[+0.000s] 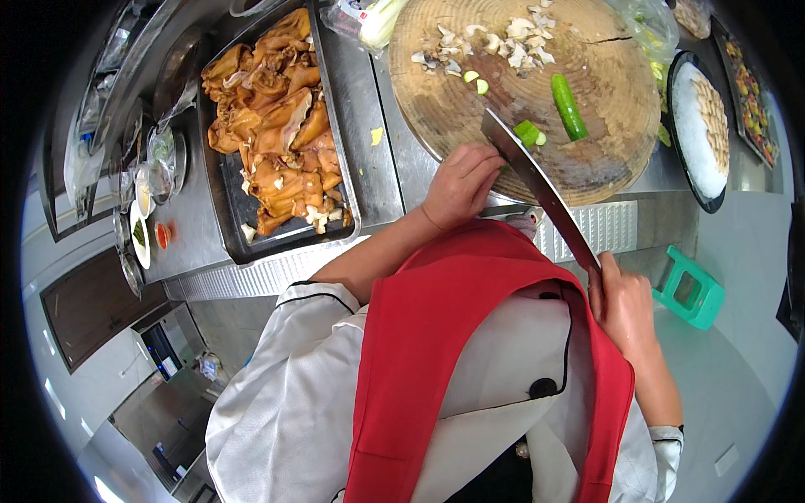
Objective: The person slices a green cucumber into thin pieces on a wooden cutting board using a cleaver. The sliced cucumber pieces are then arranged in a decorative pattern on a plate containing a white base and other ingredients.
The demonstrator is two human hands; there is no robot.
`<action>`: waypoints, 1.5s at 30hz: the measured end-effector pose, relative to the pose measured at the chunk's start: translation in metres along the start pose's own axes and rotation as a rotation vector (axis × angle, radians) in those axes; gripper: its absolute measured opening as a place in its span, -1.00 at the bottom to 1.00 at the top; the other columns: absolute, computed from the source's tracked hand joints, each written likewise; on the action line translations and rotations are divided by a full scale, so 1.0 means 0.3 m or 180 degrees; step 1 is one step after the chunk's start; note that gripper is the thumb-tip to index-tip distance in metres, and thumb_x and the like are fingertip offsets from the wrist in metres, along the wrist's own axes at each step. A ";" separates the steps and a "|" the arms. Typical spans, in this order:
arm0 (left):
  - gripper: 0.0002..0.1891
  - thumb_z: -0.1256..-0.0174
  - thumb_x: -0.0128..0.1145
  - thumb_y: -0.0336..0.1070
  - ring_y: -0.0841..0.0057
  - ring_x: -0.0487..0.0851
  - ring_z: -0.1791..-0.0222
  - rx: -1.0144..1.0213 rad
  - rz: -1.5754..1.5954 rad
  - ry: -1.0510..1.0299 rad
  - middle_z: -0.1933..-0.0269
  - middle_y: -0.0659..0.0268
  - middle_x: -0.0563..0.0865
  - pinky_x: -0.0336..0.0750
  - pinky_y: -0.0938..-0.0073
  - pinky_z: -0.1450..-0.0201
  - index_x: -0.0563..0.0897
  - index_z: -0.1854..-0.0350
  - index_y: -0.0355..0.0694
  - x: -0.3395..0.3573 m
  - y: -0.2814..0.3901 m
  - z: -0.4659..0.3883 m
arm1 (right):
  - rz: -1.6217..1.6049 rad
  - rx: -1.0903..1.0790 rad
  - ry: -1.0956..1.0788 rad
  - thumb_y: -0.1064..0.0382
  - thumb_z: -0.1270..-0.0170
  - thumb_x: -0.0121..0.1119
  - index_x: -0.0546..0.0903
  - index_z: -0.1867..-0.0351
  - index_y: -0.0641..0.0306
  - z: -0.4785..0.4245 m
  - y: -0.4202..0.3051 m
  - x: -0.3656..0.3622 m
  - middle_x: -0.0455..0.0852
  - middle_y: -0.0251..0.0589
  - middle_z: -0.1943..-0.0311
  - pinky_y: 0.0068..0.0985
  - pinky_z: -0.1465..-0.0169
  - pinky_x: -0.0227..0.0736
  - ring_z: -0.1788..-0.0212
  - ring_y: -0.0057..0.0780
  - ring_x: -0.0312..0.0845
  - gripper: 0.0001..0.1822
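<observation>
My right hand (626, 302) grips the handle of a cleaver (544, 188), whose blade slants up and left over a round wooden chopping block (604, 170). At the block's near left edge, my left hand (462, 182) has its fingers curled on a piece of cucumber (504, 168). Only a sliver of green shows at the fingertips, close to the blade. Just beyond the blade sit a short cucumber chunk (526, 132) and a small cut piece (541, 138). A longer cucumber length (568, 107) lies farther right. Two pale green slices (476, 82) rest left of it.
Torn wood-ear-like pieces (519, 44) lie at the block's far side. Left stands a metal tray (229, 207) of brown cooked meat (283, 126). A black oval platter (707, 201) holds white ice and pale slices to the right. A green plastic stool (695, 286) stands on the floor.
</observation>
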State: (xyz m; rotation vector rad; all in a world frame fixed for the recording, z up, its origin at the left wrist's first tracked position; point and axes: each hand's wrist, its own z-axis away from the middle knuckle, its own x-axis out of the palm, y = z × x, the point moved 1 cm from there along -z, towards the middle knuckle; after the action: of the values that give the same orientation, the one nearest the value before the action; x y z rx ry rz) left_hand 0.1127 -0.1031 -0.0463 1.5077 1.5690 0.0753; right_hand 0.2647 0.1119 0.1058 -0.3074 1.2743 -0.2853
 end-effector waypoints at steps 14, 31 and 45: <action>-0.77 -0.13 0.23 -0.56 0.11 0.63 0.09 -0.0010 -0.0048 -0.0017 0.11 0.12 0.67 0.53 0.22 0.02 0.63 0.14 -0.31 -0.002 -0.004 0.008 | 0.0000 -0.0038 0.0020 0.35 -0.30 0.16 0.42 0.37 0.34 -0.033 0.025 0.042 0.60 0.12 0.61 -0.08 0.44 0.42 0.56 0.12 0.55 -0.84; -0.73 -0.14 0.22 -0.55 0.09 0.61 0.04 -0.0013 -0.0091 -0.0128 0.07 0.10 0.65 0.52 0.19 -0.01 0.62 0.08 -0.32 -0.016 -0.009 -0.002 | -0.0007 -0.0130 0.0017 0.37 -0.23 0.16 0.42 0.38 0.35 -0.054 0.028 0.073 0.57 0.11 0.68 -0.07 0.46 0.44 0.60 0.12 0.55 -0.85; -0.77 -0.16 0.23 -0.57 0.12 0.62 0.08 -0.0068 -0.0090 -0.0097 0.10 0.10 0.65 0.53 0.23 0.02 0.62 0.11 -0.33 -0.016 0.010 0.016 | 0.0068 -0.0119 0.0055 0.36 -0.25 0.18 0.43 0.40 0.33 0.001 -0.002 0.005 0.57 0.09 0.67 -0.11 0.46 0.44 0.59 0.08 0.56 -0.84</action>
State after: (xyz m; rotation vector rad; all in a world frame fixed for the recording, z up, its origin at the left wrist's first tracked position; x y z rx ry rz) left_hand 0.1170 -0.1089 -0.0445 1.4633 1.5602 0.0526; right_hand 0.2652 0.1109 0.1048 -0.3235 1.3003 -0.2466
